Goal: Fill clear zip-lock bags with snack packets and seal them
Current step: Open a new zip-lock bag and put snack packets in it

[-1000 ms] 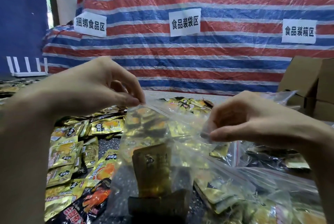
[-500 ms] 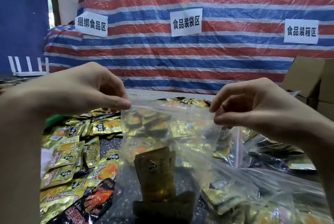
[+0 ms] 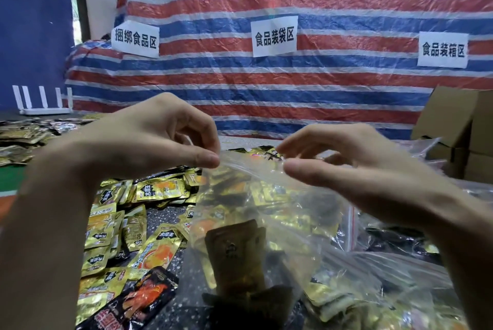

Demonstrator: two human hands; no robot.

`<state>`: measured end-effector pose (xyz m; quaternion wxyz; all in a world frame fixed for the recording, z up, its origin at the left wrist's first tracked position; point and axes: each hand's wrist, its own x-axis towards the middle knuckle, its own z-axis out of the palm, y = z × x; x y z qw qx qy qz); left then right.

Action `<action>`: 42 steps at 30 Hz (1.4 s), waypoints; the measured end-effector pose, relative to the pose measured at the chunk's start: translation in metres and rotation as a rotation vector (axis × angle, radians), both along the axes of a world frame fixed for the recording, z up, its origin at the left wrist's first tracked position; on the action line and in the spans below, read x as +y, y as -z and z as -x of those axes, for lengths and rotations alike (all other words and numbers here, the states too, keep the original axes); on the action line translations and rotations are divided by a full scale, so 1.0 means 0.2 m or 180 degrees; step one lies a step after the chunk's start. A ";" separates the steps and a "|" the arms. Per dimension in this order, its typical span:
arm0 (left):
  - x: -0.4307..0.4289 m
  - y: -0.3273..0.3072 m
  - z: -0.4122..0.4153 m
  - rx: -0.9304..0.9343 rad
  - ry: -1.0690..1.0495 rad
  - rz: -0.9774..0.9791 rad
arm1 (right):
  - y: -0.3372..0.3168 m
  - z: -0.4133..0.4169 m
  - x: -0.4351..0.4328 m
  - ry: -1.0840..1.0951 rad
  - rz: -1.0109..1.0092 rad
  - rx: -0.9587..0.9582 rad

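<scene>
Head view, single item held over the counter [image 3: 186, 284]. Left grip [image 3: 149, 143]: raised, wrist bent, thumb and forefinger pinched on the left top corner of the zip-lock bag [image 3: 280, 204], other fingers curled behind. Right grip [image 3: 360, 169]: released, fingers relaxed and spread, thumb and forefinger apart at the bag's top edge near its middle; contact with the plastic cannot be told. Bag: clear, crinkled, hanging from the left pinch in front of the person above the counter's near middle, mouth uppermost; whether the zip is closed cannot be told. Contents: a gold-brown packet [image 3: 234, 257] standing upright and a dark packet [image 3: 256, 300] below it at the bottom. Loose snack packets [image 3: 157, 191], gold and black, heaped along the counter's left side. Filled clear bags [image 3: 386, 247] lying at the right side, one with a red zip line. Cardboard boxes [image 3: 458, 127] at the far right edge. Striped tarp [image 3: 266, 89] behind, bearing three white paper labels.
</scene>
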<state>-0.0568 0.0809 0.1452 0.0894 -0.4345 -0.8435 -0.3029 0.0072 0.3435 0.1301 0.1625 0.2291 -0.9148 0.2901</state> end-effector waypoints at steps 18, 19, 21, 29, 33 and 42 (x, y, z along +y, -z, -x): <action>0.08 -0.01 -0.09 -0.0191 0.0105 0.0496 | 0.11 0.01 -0.22 -0.0246 -0.0009 0.0789; 0.08 -0.01 -0.10 -0.0224 0.0132 0.0502 | 0.11 0.01 -0.22 -0.0197 -0.0104 0.0746; 0.08 -0.01 -0.11 -0.0238 0.0211 0.0410 | 0.12 0.00 -0.22 -0.0137 -0.0251 0.0649; 0.10 -0.02 -0.12 0.0115 0.0426 0.0097 | 0.09 -0.01 -0.20 -0.0355 0.0029 0.0565; 0.12 -0.01 -0.11 0.0067 0.0282 0.0044 | 0.10 -0.01 -0.21 -0.0274 0.0046 0.0717; 0.10 0.01 -0.06 -0.0186 0.0571 -0.0068 | 0.07 0.02 -0.13 -0.0564 0.0319 0.0167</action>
